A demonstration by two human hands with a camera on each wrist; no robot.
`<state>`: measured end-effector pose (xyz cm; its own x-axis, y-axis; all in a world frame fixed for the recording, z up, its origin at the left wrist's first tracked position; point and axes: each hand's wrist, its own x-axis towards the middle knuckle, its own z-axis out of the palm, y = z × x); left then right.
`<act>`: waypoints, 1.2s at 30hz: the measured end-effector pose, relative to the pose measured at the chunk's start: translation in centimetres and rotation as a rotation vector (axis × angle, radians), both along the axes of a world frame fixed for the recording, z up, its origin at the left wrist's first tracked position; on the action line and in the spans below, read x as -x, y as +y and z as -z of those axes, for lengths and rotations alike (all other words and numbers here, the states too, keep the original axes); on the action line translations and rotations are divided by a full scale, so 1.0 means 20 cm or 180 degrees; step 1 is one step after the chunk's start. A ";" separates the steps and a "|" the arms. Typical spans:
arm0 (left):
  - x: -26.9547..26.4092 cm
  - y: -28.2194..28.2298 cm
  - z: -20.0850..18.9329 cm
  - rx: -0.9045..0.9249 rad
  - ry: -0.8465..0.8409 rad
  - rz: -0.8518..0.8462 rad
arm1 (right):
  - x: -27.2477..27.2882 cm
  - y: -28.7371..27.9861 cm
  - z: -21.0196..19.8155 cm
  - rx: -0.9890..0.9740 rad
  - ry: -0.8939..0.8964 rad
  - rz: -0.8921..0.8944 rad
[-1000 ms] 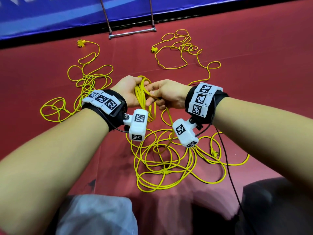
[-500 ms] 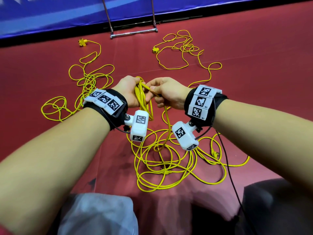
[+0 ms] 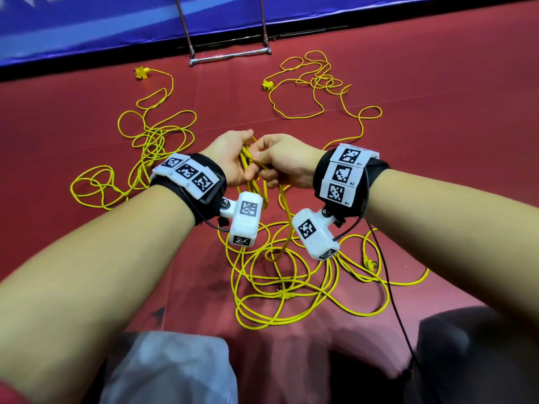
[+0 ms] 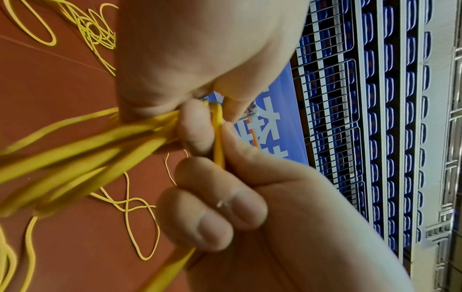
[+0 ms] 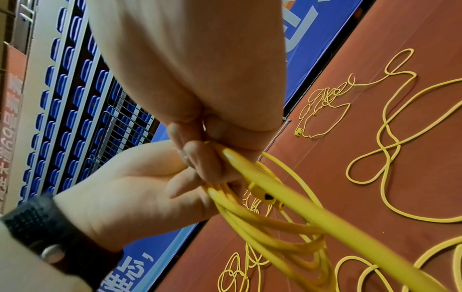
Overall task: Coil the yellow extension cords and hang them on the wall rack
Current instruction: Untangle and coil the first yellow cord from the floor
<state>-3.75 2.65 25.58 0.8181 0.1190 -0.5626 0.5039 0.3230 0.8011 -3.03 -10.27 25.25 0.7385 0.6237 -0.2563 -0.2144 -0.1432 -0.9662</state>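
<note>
My left hand (image 3: pixel 232 160) grips a bundle of yellow cord loops (image 3: pixel 253 186) that hangs below it, seen close as blurred strands (image 4: pixel 87 158) in the left wrist view. Touching it on the right, my right hand (image 3: pixel 281 163) pinches a single strand (image 4: pixel 218 138) between thumb and fingers at the bundle's top. That strand (image 5: pixel 312 209) runs down to a loose pile of the same cord (image 3: pixel 291 287) on the red floor. The wire wall rack (image 4: pixel 327 98) stands behind the hands; its metal foot bar (image 3: pixel 230 56) rests on the floor ahead.
Two more yellow cords lie uncoiled on the red floor: one at the left (image 3: pixel 157 135) with its plug (image 3: pixel 142 72), one at the far right (image 3: pixel 315 80) with its plug (image 3: pixel 267 85). A blue banner (image 3: pixel 87 24) lines the wall. My knees are at the bottom edge.
My right hand has brought its strand closer against the bundle in my left hand, and both hands have closed together slightly. The cords on the floor lie as before.
</note>
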 end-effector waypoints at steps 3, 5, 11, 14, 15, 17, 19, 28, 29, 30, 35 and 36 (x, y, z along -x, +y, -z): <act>-0.02 0.01 0.00 -0.0098 0.0115 -0.0307 | 0.00 0.00 0.00 0.0067 -0.0018 -0.0084; -0.03 0.01 0.00 -0.0047 0.0149 -0.0441 | 0.00 -0.01 0.00 0.0115 -0.0070 -0.0177; -0.05 0.08 0.00 0.0300 0.0027 -0.0915 | 0.00 -0.03 0.03 0.0216 -0.0230 -0.0421; -0.04 0.13 -0.01 0.0361 -0.0046 -0.1083 | -0.04 -0.05 0.07 0.0416 -0.0563 -0.0496; -0.04 0.15 -0.02 0.0380 -0.0096 -0.1148 | -0.05 -0.07 0.09 0.0572 -0.0714 -0.0524; -0.02 0.19 -0.03 0.0458 -0.0296 -0.1376 | -0.08 -0.11 0.16 0.0896 -0.0947 -0.0638; 0.00 0.22 -0.05 0.0586 -0.0515 -0.1653 | -0.11 -0.16 0.23 0.1191 -0.1101 -0.0799; 0.05 0.42 -0.11 0.0891 -0.0818 -0.2159 | -0.24 -0.38 0.46 0.2527 -0.1488 -0.1156; 0.06 0.42 -0.12 0.0830 -0.0835 -0.2140 | -0.24 -0.41 0.47 0.2730 -0.1578 -0.1136; 0.06 0.41 -0.12 0.0786 -0.0842 -0.2110 | -0.25 -0.42 0.49 0.2927 -0.1667 -0.1136; 0.05 0.41 -0.11 0.0652 -0.0869 -0.1883 | -0.24 -0.46 0.49 0.3453 -0.1680 -0.1034; 0.05 0.40 -0.11 0.0617 -0.0837 -0.1801 | -0.25 -0.47 0.50 0.3459 -0.1698 -0.0988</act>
<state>-4.70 10.74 27.86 0.7722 0.4881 -0.4068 0.0089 0.6319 0.7750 1.87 -19.63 15.35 0.7683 0.4435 -0.4616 0.3530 -0.8951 -0.2724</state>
